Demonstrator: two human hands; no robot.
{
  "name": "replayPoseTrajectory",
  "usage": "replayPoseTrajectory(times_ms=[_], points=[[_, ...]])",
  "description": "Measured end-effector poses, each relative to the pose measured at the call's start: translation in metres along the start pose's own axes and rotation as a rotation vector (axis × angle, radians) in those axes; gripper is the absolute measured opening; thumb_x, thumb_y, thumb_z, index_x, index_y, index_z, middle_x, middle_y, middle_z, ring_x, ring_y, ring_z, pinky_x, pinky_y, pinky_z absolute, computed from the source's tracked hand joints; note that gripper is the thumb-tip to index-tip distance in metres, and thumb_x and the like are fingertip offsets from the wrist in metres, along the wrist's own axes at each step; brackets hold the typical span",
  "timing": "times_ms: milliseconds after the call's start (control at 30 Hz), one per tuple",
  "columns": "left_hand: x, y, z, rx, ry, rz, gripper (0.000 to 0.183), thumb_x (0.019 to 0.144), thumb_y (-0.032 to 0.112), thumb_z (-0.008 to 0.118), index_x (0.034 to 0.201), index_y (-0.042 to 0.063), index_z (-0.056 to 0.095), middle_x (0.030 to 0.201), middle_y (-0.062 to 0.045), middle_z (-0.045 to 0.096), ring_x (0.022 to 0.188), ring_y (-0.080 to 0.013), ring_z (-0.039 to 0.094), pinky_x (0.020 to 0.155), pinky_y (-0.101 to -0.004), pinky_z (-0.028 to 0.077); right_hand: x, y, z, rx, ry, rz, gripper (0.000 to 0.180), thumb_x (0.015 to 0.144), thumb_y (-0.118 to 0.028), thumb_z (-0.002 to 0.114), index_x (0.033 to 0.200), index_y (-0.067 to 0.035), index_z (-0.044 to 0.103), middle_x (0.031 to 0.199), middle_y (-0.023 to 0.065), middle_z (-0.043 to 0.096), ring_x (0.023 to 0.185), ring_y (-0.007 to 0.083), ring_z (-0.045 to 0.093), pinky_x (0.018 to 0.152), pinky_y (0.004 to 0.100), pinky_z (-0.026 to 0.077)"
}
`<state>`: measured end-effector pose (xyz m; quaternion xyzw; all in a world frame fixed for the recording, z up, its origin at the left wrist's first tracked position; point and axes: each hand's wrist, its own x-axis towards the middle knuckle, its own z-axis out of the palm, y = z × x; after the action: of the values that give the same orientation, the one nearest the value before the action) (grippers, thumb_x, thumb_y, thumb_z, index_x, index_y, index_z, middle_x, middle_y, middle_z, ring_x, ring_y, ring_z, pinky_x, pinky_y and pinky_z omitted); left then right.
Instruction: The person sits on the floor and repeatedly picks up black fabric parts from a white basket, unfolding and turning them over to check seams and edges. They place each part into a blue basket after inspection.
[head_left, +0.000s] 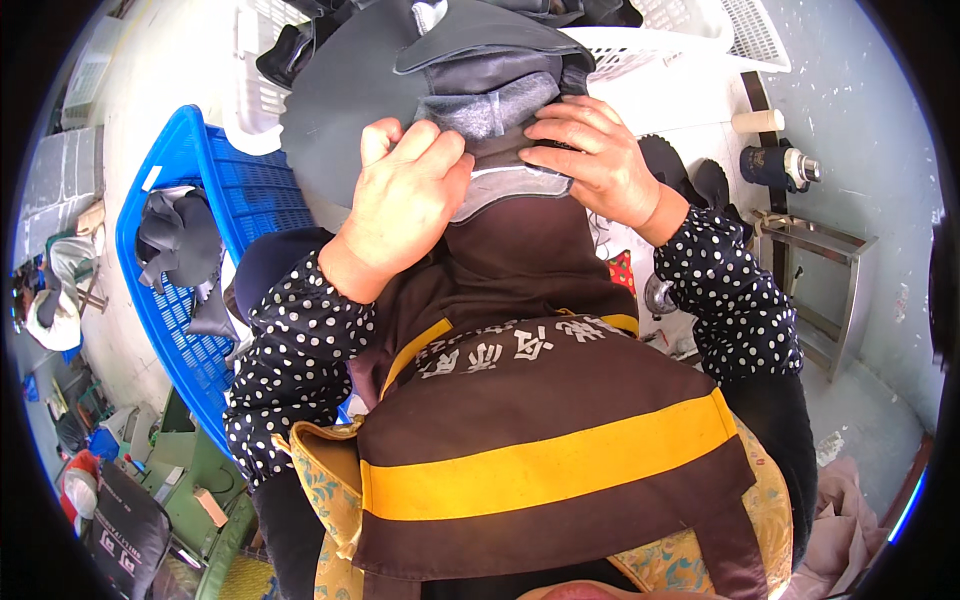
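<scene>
A dark leather piece (495, 64), which looks like a shoe or boot upper, lies above my lap with its grey fleece lining (480, 109) folded outward. My left hand (405, 199) is curled on the lower left of this lining, thumb and fingers closed on the material. On the right edge my right hand (600, 157) pinches the same piece, its fingertips partly behind the folds. Between the hands runs a pale grey lower edge (517, 186) over my brown apron (517, 232). A broad dark grey sheet (349, 105) with a scalloped rim spreads out beyond my left hand.
A blue plastic basket (255, 180) with dark offcuts (180, 232) stands at the left. White baskets (660, 45) with black pieces are at the top. On the right are a flask (780, 165), a metal frame (847, 300) and dark scalloped pieces (667, 161) near my sleeve.
</scene>
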<state>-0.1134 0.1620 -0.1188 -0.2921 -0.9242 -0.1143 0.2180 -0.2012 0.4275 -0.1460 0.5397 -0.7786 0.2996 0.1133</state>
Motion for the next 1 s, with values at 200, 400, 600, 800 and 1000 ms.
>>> replayPoseTrajectory(times_ms=[200,400,600,800,1000], points=[[-0.010,0.005,0.008,0.010,-0.016,-0.003,0.019,0.075,0.013,0.075,0.093,0.008,0.077,0.091,0.003,0.060,0.093,-0.0170,0.058,0.089,-0.0407,0.038,-0.008,-0.006,0.008,-0.144,-0.023,-0.063,0.045,0.070,-0.006,0.073,0.114,-0.012,0.080,0.118,0.0044,0.069,0.119,0.0286,0.063,0.110,0.0502,0.048],[-0.021,0.019,0.012,0.045,-0.039,-0.029,0.025,0.078,0.011,0.073,0.101,0.007,0.079,0.093,0.002,0.060,0.091,-0.0175,0.059,0.088,-0.0395,0.037,-0.010,-0.007,0.014,-0.214,-0.048,-0.108,0.041,0.076,-0.011,0.073,0.117,-0.012,0.079,0.118,0.0040,0.068,0.118,0.0268,0.062,0.111,0.0498,0.048],[-0.025,0.022,0.011,0.057,-0.063,-0.049,0.030,0.079,0.013,0.074,0.107,0.004,0.078,0.096,0.001,0.061,0.094,-0.0186,0.058,0.089,-0.0404,0.037,-0.010,-0.005,0.014,-0.191,-0.065,-0.096,0.042,0.076,-0.011,0.073,0.117,-0.011,0.079,0.118,0.0040,0.067,0.117,0.0271,0.062,0.110,0.0493,0.049],[-0.036,0.041,0.010,0.010,-0.184,-0.171,0.044,0.081,0.025,0.081,0.118,0.002,0.074,0.102,-0.002,0.061,0.101,-0.0224,0.058,0.092,-0.0442,0.037,-0.008,-0.006,0.015,-0.208,-0.073,-0.083,0.042,0.078,-0.016,0.072,0.119,-0.014,0.078,0.122,0.0036,0.067,0.120,0.0262,0.059,0.113,0.0463,0.044],[-0.035,0.033,0.019,0.100,0.015,-0.119,0.033,0.077,0.013,0.078,0.109,0.005,0.077,0.101,-0.002,0.063,0.096,-0.0231,0.060,0.091,-0.0423,0.040,0.012,-0.015,0.009,-0.106,0.035,-0.204,0.045,0.065,-0.008,0.073,0.111,-0.005,0.078,0.111,0.0059,0.069,0.106,0.0265,0.064,0.094,0.0433,0.052]])
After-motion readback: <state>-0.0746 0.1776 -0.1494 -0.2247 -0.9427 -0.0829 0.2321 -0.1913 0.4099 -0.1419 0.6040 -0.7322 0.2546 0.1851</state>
